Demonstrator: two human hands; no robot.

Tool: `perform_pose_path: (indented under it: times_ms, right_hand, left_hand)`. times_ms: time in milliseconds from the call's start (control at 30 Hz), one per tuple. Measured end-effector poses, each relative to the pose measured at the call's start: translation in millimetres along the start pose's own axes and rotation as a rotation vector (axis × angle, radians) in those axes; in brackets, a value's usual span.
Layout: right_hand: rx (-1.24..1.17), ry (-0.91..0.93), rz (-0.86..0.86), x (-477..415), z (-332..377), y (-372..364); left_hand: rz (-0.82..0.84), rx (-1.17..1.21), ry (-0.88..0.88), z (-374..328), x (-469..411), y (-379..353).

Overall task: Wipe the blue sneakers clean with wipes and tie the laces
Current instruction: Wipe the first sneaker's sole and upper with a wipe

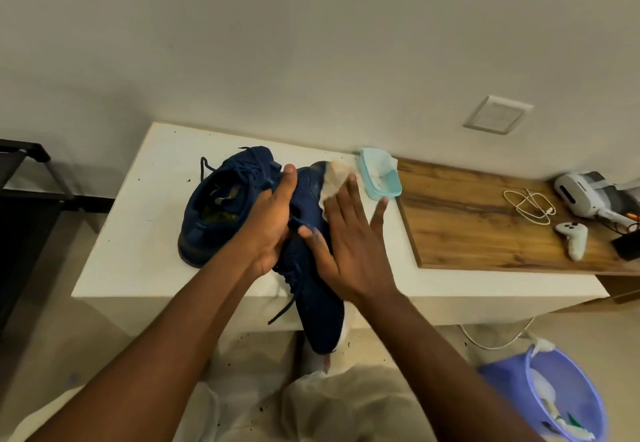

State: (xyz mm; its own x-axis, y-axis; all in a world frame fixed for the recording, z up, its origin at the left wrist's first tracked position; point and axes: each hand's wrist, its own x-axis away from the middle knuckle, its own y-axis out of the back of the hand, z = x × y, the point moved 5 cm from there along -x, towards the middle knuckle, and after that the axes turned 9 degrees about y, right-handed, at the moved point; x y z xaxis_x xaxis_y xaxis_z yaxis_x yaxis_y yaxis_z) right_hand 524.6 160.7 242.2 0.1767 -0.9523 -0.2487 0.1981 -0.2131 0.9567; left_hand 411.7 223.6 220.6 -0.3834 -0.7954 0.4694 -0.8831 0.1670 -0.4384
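Note:
Two dark blue sneakers are at the white table (138, 233). One sneaker (214, 206) lies on the tabletop at the left, its opening facing me. The other sneaker (315, 289) is lifted and tilted, sole side toward the right, one end hanging past the table's front edge. My left hand (270, 226) grips this sneaker by its upper, thumb up. My right hand (349, 240) lies flat with straight fingers, pressing a soiled white wipe (334, 181) against the sneaker's sole. Loose laces (287, 306) dangle below.
A light blue wipe container (381, 178) stands at the table's back. To the right lies a wooden board (485, 233) with a white cable (530, 206), a headset (585, 195) and a controller (575, 237). A purple bucket (561, 403) with used wipes sits on the floor at lower right.

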Motion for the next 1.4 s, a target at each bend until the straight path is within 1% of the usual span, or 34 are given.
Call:
perform_pose_path:
  times_ms: [67,133,200,267,367,467,567,700,800,867,933,1067,1267,1333,1400]
  right_hand:
    - [0.001,0.050,0.031,-29.5,-3.1,10.5]
    - [0.018,0.108,0.058,-39.7,-2.1,14.6]
    - [0.036,0.162,0.103,-18.7,2.9,5.7]
    - [0.053,0.181,0.175,24.3,4.0,-13.6]
    - [0.065,0.131,0.254,64.2,-6.4,-33.9]
    - [0.011,0.125,0.193,44.9,-4.3,-27.0]
    - [-0.079,0.123,0.117,0.7,0.7,-12.5]
    - [-0.107,0.100,0.087,-47.1,3.0,-0.6]
    - [-0.086,0.114,0.085,-13.0,8.5,-13.4]
    - [-0.068,0.118,0.141,30.2,10.1,-27.6]
    - [-0.072,0.088,0.184,54.4,4.6,-34.0]
    - [-0.082,0.099,0.152,41.4,9.6,-24.8]
    - [-0.134,0.106,0.093,-15.7,26.8,-11.8]
    - [-0.185,0.097,0.077,-8.9,35.0,-12.9]
    - [-0.237,0.099,0.094,20.8,44.0,-17.9]
  left_hand:
    - [0.002,-0.009,0.009,-0.5,0.0,1.1]
    - [-0.009,0.000,0.016,0.7,-0.4,4.2]
    - [-0.035,0.029,0.013,0.6,0.4,9.7]
    - [-0.069,0.062,0.034,0.7,-2.9,16.5]
    - [-0.095,0.086,0.073,2.7,-5.9,22.5]
    - [-0.084,0.088,0.084,4.6,-7.6,19.4]
    - [-0.082,0.077,0.068,3.4,-5.0,17.7]
    - [-0.052,0.084,0.052,3.4,-3.7,15.5]
    - [-0.084,0.136,0.082,4.4,-5.7,21.8]
    - [-0.135,0.162,0.114,5.4,-7.4,31.4]
    - [-0.149,0.141,0.122,6.1,-6.7,35.0]
    - [-0.100,0.111,0.117,5.8,-2.1,25.9]
    - [-0.076,0.089,0.082,3.0,2.0,24.6]
    - [-0.098,0.111,0.079,2.5,0.3,27.2]
    - [-0.107,0.143,0.105,2.9,0.1,28.5]
